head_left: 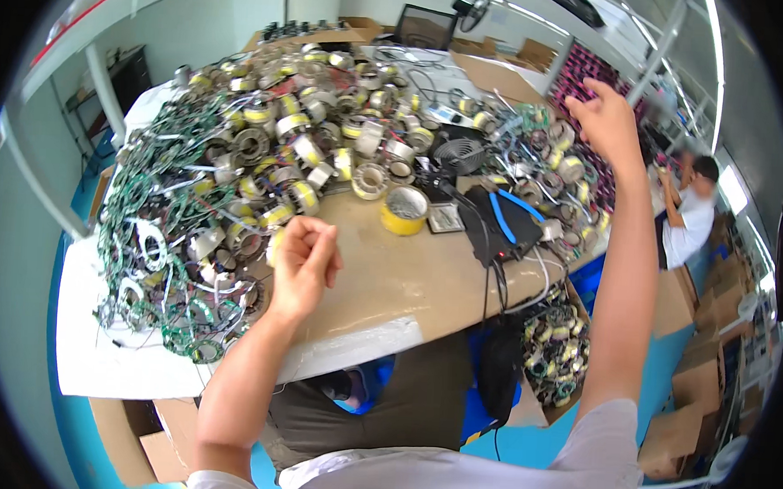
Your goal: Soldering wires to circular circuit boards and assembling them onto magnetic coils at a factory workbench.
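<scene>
My left hand (304, 265) hovers over the near part of the table, its fingers curled in with the thumb against them. Whatever it may hold is hidden; a yellow-banded piece (274, 247) shows right beside its knuckles. Raised high on the right, my right hand (605, 123) has its fingers partly stretched and apart, with nothing visible in them. Below and left of it lie blue-handled pliers (503, 216) on a black device (497, 236). A yellow-sided round tin (403, 212) and a small square metal dish (446, 218) stand between the hands.
A heap of yellow-taped copper-wire coil rings (308, 149) covers the table's back and left. Green ring circuit boards with wires (180, 174) pile at far left. A small black fan (459, 153) stands mid-table. Below right sits a carton of parts (555, 348). Another person (691, 218) works at far right.
</scene>
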Tool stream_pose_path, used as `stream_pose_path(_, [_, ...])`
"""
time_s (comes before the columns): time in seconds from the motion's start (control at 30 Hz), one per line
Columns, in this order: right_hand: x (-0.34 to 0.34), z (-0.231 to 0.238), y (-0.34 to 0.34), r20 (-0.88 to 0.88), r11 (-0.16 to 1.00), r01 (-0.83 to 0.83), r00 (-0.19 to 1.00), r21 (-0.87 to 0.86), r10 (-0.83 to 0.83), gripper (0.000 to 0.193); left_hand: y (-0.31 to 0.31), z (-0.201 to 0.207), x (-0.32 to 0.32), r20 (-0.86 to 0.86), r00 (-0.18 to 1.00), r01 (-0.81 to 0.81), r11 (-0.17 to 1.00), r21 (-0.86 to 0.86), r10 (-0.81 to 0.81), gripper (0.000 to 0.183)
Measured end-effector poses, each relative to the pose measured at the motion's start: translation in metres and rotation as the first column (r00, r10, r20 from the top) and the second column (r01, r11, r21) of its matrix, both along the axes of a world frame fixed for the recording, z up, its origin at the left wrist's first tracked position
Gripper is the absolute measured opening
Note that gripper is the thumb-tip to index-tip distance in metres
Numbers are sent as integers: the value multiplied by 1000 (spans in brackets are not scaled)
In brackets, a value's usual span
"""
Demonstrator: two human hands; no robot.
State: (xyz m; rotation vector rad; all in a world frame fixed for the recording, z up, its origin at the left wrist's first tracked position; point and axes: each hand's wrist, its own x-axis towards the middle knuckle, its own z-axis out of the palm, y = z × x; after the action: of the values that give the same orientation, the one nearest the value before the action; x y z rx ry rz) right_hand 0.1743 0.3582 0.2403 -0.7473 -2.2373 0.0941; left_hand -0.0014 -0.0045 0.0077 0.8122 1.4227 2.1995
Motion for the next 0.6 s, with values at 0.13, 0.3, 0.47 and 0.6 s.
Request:
stream_pose_path(0.13, [-46, -77, -103, -107, 899, -369, 929, -237, 353, 17, 4, -5, 3, -201, 979, -58, 992, -110, 35, 8])
stream_pose_path(0.3, [-118, -136, -150, 160, 907, -413, 893, -77, 420, 19, 3, -4, 5, -428, 903, -110, 986, -122, 47, 17])
stream_pose_path(0.47, [-210, -130, -129, 137, 973, -231, 964, 14, 227, 34, -7, -8, 6, -583, 812, -63, 995, -80, 5, 26])
stream_pose_path(0.6, [-266, -134, -117, 543, 982, -23, 831, -188, 123, 59, -11, -13, 9, -623, 780, -49, 989, -140, -50, 18])
